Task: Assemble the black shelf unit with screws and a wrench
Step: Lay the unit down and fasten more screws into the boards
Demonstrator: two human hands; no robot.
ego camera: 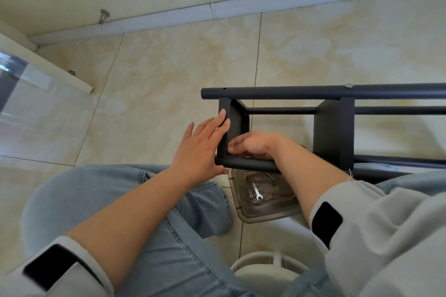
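Observation:
The black shelf unit (335, 128) lies on its side across my lap and the floor, its tubes running off to the right. My left hand (202, 144) presses flat with straight fingers against the outer face of the end shelf panel (223, 128), thumb under the near tube (251, 164). My right hand (253, 146) reaches inside the frame behind that panel, fingers curled at the joint with the near tube; what they hold is hidden. A small silver wrench (257, 191) and a few washers (252, 196) lie in a clear plastic tray (265, 214) below the frame.
Beige tiled floor stretches ahead to a white baseboard (193, 13). A glass door with a white frame (45, 65) stands at the left. A white round stool base (268, 265) shows between my jeans-covered legs. A silver screw head (348, 85) sits on the far tube.

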